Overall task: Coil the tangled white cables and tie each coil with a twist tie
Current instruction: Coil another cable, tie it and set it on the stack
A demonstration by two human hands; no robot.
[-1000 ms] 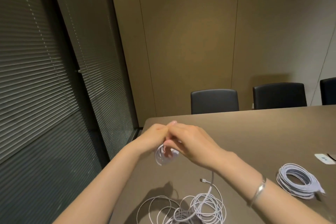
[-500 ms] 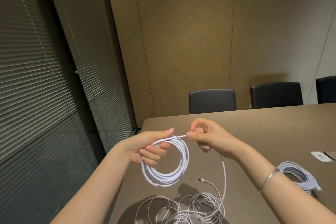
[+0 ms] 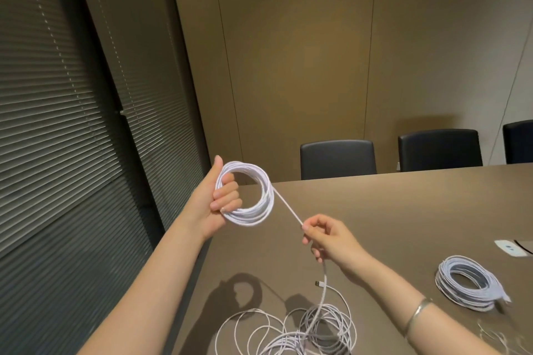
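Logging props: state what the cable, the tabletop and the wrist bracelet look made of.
Cable: white, matte, probably plastic or braided jacket; bends into smooth loops.
Tabletop: brown, flat, low sheen, likely laminate or veneer.
Bracelet: silvery band with bright highlights, seemingly metal.

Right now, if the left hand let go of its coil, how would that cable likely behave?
Probably floppy: the coil keeps shape only in the left hand. Untied, its loops would likely spring apart like the loose cable sprawled on the table.

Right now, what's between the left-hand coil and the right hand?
In the head view, one taut strand of cable runs from the coil to the right hand; nothing else.
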